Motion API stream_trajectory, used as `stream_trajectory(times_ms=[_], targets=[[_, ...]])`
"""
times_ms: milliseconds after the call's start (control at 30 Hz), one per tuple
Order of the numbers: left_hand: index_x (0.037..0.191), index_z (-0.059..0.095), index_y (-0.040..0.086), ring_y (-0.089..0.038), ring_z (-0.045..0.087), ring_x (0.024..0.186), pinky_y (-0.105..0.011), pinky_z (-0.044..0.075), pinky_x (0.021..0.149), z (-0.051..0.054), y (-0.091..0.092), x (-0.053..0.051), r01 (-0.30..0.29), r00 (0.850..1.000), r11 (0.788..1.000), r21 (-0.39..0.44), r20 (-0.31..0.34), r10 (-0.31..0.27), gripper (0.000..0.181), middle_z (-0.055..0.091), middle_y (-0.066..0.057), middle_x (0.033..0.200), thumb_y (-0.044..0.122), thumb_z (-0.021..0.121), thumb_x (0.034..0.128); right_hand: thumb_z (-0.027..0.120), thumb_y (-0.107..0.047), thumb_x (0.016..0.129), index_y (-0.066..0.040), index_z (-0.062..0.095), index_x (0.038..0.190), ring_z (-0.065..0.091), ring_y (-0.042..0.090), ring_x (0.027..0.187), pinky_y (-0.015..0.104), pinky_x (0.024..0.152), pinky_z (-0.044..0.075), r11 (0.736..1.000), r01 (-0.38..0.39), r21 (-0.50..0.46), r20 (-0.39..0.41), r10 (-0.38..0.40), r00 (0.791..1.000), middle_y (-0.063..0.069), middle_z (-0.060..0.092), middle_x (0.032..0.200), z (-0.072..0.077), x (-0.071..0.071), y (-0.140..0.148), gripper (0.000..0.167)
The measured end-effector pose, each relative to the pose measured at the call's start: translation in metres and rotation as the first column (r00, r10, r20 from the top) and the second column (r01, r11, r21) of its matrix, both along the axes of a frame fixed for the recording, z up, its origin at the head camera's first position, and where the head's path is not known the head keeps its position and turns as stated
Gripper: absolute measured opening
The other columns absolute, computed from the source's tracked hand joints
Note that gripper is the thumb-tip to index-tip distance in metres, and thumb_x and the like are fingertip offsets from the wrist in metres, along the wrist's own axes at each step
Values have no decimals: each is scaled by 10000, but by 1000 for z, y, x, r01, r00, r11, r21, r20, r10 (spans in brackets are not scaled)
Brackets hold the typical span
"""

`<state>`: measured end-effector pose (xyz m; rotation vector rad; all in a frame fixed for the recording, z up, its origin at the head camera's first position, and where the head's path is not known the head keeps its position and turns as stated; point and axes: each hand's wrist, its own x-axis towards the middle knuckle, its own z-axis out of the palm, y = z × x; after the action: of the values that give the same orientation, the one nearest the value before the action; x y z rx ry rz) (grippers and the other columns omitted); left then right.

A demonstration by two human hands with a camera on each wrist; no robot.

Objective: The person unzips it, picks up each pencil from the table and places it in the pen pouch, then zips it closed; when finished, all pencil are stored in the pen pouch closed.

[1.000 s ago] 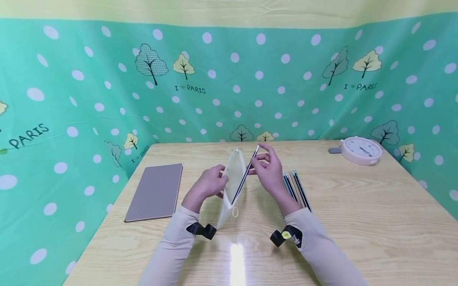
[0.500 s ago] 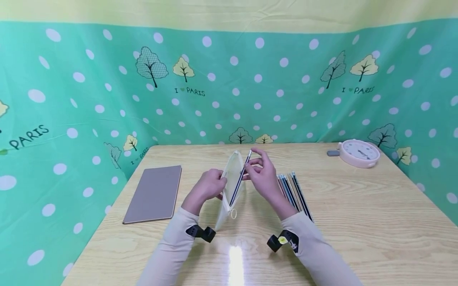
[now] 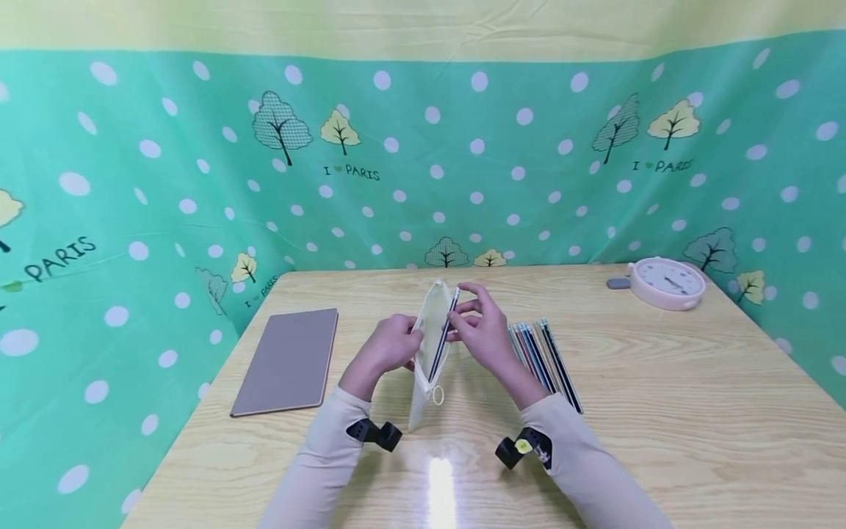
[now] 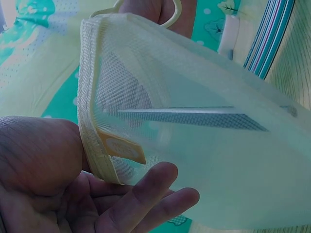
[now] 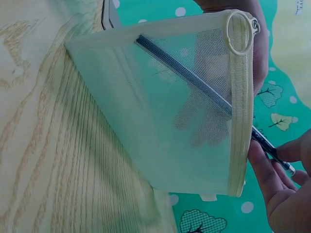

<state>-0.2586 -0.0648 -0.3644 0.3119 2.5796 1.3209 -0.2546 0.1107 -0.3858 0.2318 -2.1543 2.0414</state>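
Observation:
A pale, see-through mesh zipper pouch (image 3: pixel 419 397) stands on edge on the table, its zipper mouth spread wide. My left hand (image 3: pixel 391 342) grips the pouch's left rim; in the left wrist view a small orange label (image 4: pixel 124 147) shows near those fingers. My right hand (image 3: pixel 481 327) pinches a dark striped pencil (image 5: pixel 182 73) near its white-tipped end. Most of the pencil's length slants down inside the pouch, visible through the mesh in both wrist views. A ring zipper pull (image 5: pixel 239 33) hangs at the near end of the zipper.
Several pencils (image 3: pixel 543 356) lie side by side beyond my right forearm. A grey notebook (image 3: pixel 287 361) rests on the left. Toward the back right are a pink round clock (image 3: pixel 667 283) and a small grey block (image 3: pixel 618 283). A green dotted curtain (image 3: pixel 423 169) borders the wooden table.
My right hand has moved left and down, and the pencil has slid deeper into the pouch. The left hand keeps its grip on the rim.

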Motion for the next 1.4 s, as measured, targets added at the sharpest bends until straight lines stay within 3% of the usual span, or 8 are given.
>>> stream_trajectory(times_ms=[333,567,667,833,933,1100,1300,1400], targets=[[1115,687,-71,-240,693,703,-344,637,597,-1,-6,0,-17,1000,1000,6,1,17,271,674,-178,887,75,472,1041,645,112,925,4,485,1484,740,311,853,314,720,649,994,-53,93,-12,55,998,277,659,1114,2,0,-6,591],[1132,684,-81,-223,679,677,-340,633,597,-1,-8,0,-18,1000,1000,-11,-6,18,289,679,-191,900,74,460,1037,654,58,925,33,624,1342,733,362,953,343,771,649,974,-59,220,-26,66,997,278,670,1150,9,2,-2,418],[1162,682,-82,-233,680,677,-343,633,609,0,-8,1,-16,1000,1000,-10,1,16,307,679,-196,910,79,453,1038,639,27,945,62,626,1317,733,351,923,378,796,648,972,-65,225,-22,72,997,288,676,1131,13,-1,12,373],[1180,671,-92,-250,687,697,-354,640,633,-2,-7,1,-2,1000,1000,-10,20,3,314,688,-239,974,83,448,1043,609,-33,983,93,590,1332,730,348,912,344,797,645,966,-73,248,71,57,996,293,672,1127,13,-11,58,372],[1180,668,-91,-257,688,708,-358,641,635,-1,-8,1,-1,1000,1000,-16,20,1,313,685,-249,987,80,445,1044,593,-48,992,106,562,1351,727,350,920,340,800,644,942,-94,322,150,48,988,323,644,1158,10,-26,91,391],[1194,666,-91,-260,690,718,-336,637,620,1,-9,0,-6,1000,1000,-16,25,6,321,680,-261,1001,74,438,1040,575,-32,983,121,540,1371,737,332,905,405,820,644,875,-125,468,251,4,968,343,654,1161,-3,-47,139,419],[1179,667,-94,-251,672,710,-328,635,610,1,-8,0,0,1000,1000,-2,28,0,320,678,-270,1009,73,435,1037,599,5,944,161,536,1328,727,244,794,376,716,647,797,-170,579,331,-40,943,301,697,1048,-25,-54,174,420],[1180,669,-93,-248,671,701,-327,635,608,1,-7,0,3,1000,1000,3,23,-3,322,680,-268,1002,76,437,1034,610,21,919,159,560,1291,715,216,756,343,662,640,755,-182,631,336,-54,940,280,702,1017,-31,-55,181,400]])
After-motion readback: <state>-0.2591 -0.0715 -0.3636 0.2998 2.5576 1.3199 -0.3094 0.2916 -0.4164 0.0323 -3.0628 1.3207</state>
